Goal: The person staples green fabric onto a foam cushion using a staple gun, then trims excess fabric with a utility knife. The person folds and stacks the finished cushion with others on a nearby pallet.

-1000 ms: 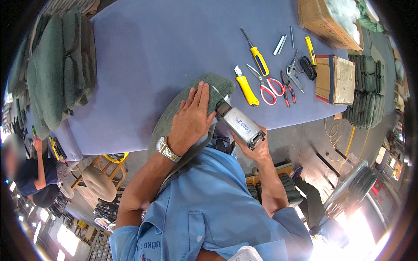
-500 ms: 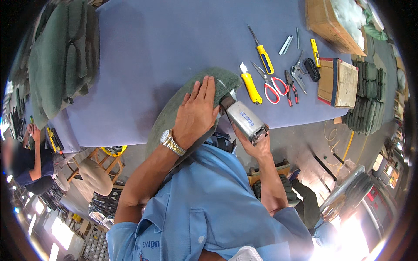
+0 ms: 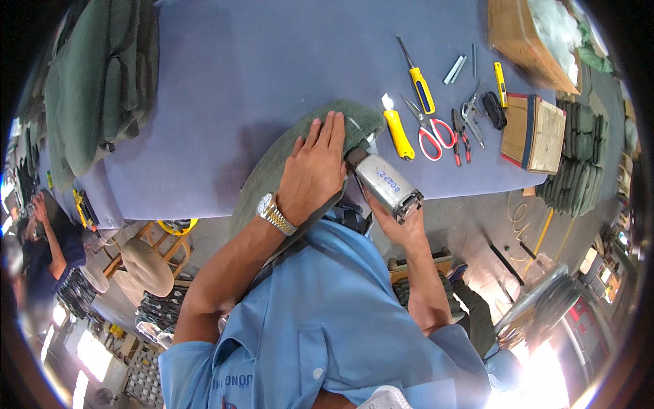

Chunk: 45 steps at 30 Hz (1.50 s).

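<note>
A dark green fabric cushion (image 3: 272, 170) lies at the table's near edge, close against my body. My left hand (image 3: 315, 163) is spread flat on top of it, fingers stretched out together, a metal watch on the wrist. My right hand (image 3: 407, 228) grips a silver pneumatic stapler (image 3: 385, 183), its handle mostly hidden beneath the body. The stapler's dark nose meets the cushion's right edge, just beside my left hand. White padding (image 3: 370, 142) peeks out at that edge. Nearest on the right lie a yellow utility knife (image 3: 399, 136) and red-handled scissors (image 3: 432, 139).
Farther right are a screwdriver (image 3: 422, 92), pliers (image 3: 462, 140), staple strips (image 3: 455, 69), a yellow cutter (image 3: 501, 84) and cardboard boxes (image 3: 515, 133). Green cushions stand stacked at the far left (image 3: 102, 88) and right (image 3: 578, 157). A co-worker (image 3: 51, 238) sits at left.
The view has shifted slightly, so the tools appear a little farther right. Both hands keep nearly the same place on the cushion and stapler. The co-worker's arm at left has moved.
</note>
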Motion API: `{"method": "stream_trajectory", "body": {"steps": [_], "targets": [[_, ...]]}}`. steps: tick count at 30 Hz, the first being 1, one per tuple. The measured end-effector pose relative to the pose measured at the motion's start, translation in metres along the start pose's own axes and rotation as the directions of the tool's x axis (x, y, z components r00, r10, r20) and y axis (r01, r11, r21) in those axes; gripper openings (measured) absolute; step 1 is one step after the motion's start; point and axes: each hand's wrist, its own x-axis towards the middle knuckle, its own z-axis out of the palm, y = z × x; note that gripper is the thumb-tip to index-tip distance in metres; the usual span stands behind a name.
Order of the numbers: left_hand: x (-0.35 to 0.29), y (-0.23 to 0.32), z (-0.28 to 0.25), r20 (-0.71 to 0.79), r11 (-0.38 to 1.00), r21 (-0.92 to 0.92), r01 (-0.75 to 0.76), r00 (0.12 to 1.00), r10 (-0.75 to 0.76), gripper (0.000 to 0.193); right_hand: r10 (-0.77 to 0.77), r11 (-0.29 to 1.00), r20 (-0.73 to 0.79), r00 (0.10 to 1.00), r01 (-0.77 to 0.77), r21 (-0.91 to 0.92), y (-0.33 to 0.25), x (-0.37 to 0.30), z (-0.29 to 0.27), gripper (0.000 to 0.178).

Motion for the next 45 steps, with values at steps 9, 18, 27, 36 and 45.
{"method": "stream_trajectory", "body": {"steps": [9,18,27,36,45], "targets": [[-0.003,-0.004,0.001,0.031,0.999,-0.003,0.042,0.999,-0.041,0.089,-0.025,1.000,0.025,0.999,0.025,-0.013,-0.004,-0.010,-0.002,0.046],[-0.002,0.003,0.006,-0.065,1.000,0.011,0.015,0.998,-0.014,0.086,-0.076,0.997,0.069,0.995,0.076,-0.008,-0.010,-0.006,-0.004,0.048],[0.008,-0.058,-0.029,0.252,0.685,-0.728,0.010,0.934,0.254,0.084,0.002,0.997,-0.021,1.000,0.000,0.072,-0.010,-0.005,0.009,0.046],[-0.013,-0.079,0.003,0.294,0.801,-0.581,0.142,0.955,0.044,0.082,-0.085,0.996,-0.084,0.993,0.084,-0.011,0.004,-0.008,0.021,0.042],[-0.032,-0.025,0.002,0.027,0.991,-0.130,-0.041,0.999,0.045,0.085,0.000,1.000,-0.094,0.996,0.001,0.014,0.014,-0.019,0.027,0.051]]}}
